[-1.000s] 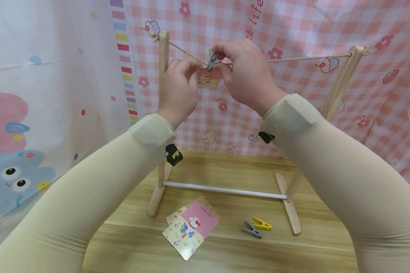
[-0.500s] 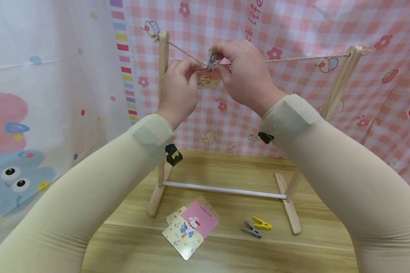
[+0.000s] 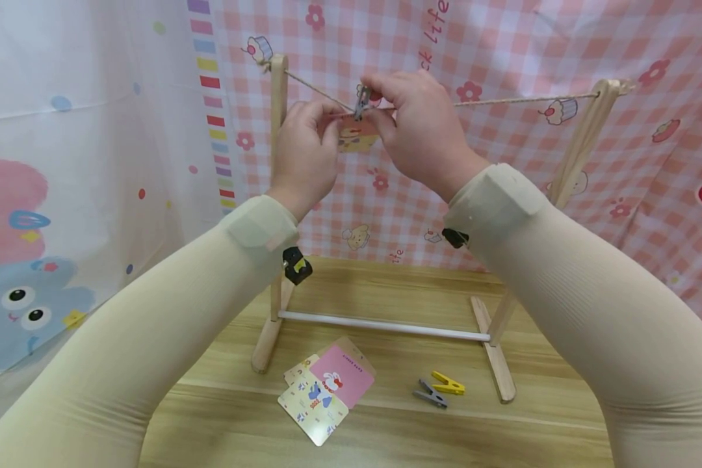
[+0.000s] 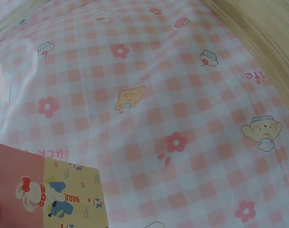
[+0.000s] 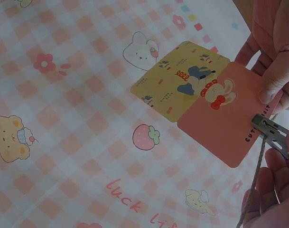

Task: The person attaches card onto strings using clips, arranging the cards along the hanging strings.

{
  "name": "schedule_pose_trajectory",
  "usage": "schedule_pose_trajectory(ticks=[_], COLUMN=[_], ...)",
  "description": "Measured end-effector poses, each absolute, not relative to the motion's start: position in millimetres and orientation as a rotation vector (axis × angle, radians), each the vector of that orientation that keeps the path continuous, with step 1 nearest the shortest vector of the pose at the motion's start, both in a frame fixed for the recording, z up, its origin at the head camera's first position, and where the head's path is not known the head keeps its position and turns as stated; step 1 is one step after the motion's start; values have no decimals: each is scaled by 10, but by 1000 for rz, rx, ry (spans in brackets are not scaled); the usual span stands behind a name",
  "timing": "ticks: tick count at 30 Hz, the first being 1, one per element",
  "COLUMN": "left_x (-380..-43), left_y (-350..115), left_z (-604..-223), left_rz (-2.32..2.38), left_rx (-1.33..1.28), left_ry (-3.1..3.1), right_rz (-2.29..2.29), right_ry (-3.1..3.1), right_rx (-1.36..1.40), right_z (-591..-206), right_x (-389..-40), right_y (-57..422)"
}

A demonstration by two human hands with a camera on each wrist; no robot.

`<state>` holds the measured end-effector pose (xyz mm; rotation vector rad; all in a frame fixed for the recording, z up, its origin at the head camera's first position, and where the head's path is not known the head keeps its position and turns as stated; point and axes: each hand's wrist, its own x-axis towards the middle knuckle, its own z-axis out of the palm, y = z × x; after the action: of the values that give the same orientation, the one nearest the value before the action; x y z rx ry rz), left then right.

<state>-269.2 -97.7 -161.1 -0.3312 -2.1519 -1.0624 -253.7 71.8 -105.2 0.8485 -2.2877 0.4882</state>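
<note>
My left hand (image 3: 307, 149) pinches the pink end of a flat pink-and-yellow rectangular card with rounded corners (image 5: 227, 114), thumb on its printed face and fingers behind. The card hangs down between my two hands, its pink edge at the top and its yellow half lower, a white rabbit and a blue animal printed on it.

My right hand (image 3: 424, 127), to the right of the card, grips a grey clothespin (image 3: 362, 104) between thumb and fingers. The clothespin's tip lies over the card's pink edge, just beside my left thumb; I cannot tell how firmly it bites. A thin beige twine cord (image 3: 526, 100) runs by that tip and dips toward my hands, strung between the left and right posts of a pale wooden stand (image 3: 582, 143).

Well below my hands, a thin white rod (image 3: 386, 326) joins the posts near their feet. On the near side of it, toward the left, a fanned pile of printed cards (image 3: 322, 409) lies on the light wood-grain tabletop (image 3: 386, 432). To its right lie a second grey clothespin (image 3: 431, 394) and a yellow clothespin (image 3: 448, 383), side by side. A pink-and-white checked cloth (image 3: 415, 195) hangs on the far side.
</note>
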Motion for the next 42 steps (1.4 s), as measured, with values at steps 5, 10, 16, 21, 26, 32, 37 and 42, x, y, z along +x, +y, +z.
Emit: schedule_pose_trajectory(ticks=[5, 10, 16, 21, 26, 32, 37, 42], left_x=[-2687, -2672, -2662, -2650, -2637, -2631, -2616, -2572], left_y=[-979, -983, -992, -995, -996, -996, -992, -981], left_z=[-1610, -1613, -1623, -1630, -1631, -1648, -1670, -1702], left_rz=[-1072, -1090, -1123, -1129, -1148, -1177, -1170, -1173], left_rx=[-348, -349, -366, -369, -368, -391, -401, -367], left_ry=[-2124, -2115, -2093, -2088, -2080, -2066, -2054, -2093], right_rz=[499, 502, 486, 488, 481, 466, 457, 442], right_ry=[-2299, -2283, -2253, -2226, -2203, -2207, -2225, -2203], right_rx=[830, 838, 854, 849, 830, 814, 787, 769], right_z=[-1057, -1071, -1088, -1093, -1100, -1111, -1122, -1159], right_x=[-2532, -2540, -2544, -2549, -2551, -2547, -2542, -2525], right_y=[711, 714, 730, 741, 739, 744, 764, 798])
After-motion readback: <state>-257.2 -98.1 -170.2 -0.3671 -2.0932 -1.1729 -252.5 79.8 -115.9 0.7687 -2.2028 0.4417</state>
